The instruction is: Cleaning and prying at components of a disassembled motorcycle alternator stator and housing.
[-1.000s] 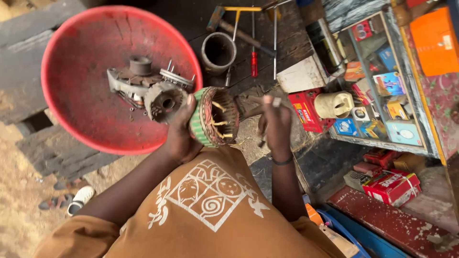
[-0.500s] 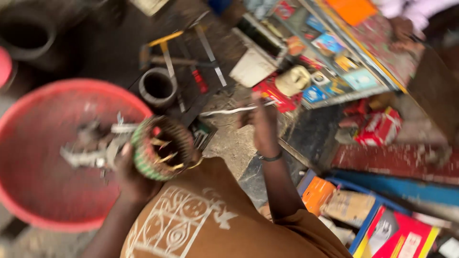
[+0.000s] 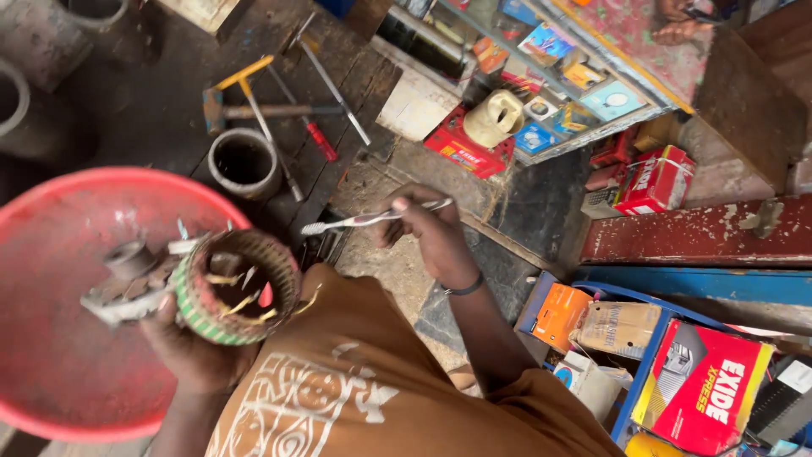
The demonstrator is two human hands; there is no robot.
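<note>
My left hand [image 3: 190, 351] grips a round stator ring [image 3: 233, 288] with green-wrapped windings and loose wire ends, held over the edge of a large red basin [image 3: 59, 389]. A grey metal engine part [image 3: 127, 279] lies in the basin just beside the ring. My right hand [image 3: 427, 233] is raised to the right of the ring and holds a worn toothbrush [image 3: 364, 220], its bristled head pointing left toward the ring but apart from it.
On the dark wooden boards lie a hammer [image 3: 245, 106], a red-handled screwdriver [image 3: 317, 140] and a metal cylinder sleeve [image 3: 244, 162]. A glass display shelf [image 3: 550, 68] with small boxes stands at the upper right. Cardboard boxes [image 3: 698, 381] crowd the lower right.
The view has swung, so the basin now sits at the lower left. My right hand has lowered and come closer to the ring, with the toothbrush now plainly seen in it.
</note>
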